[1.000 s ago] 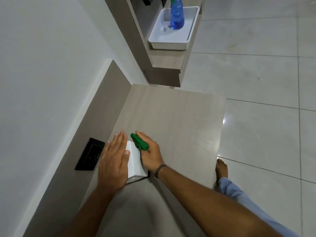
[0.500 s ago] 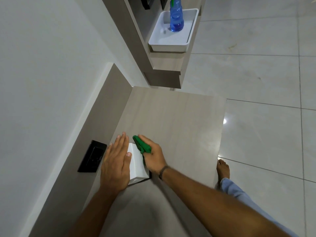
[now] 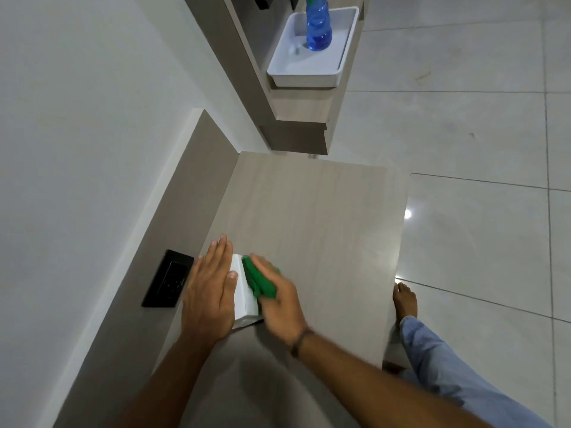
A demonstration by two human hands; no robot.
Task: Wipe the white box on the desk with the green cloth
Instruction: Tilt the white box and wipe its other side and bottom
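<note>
- White box: small, plain, smooth-sided, seen between both hands on the desk.
- Left hand: laid flat, fingers extended, against its left side.
- Green cloth: bunched, gripped by the right hand, pressed on its right side.

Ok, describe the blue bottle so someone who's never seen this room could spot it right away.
Look past the far end of the wooden desk to the shelf unit against the wall. A white rectangular tray sits on it, and the blue bottle stands upright inside that tray. It is the only translucent blue thing in view, with a ribbed body.
</note>
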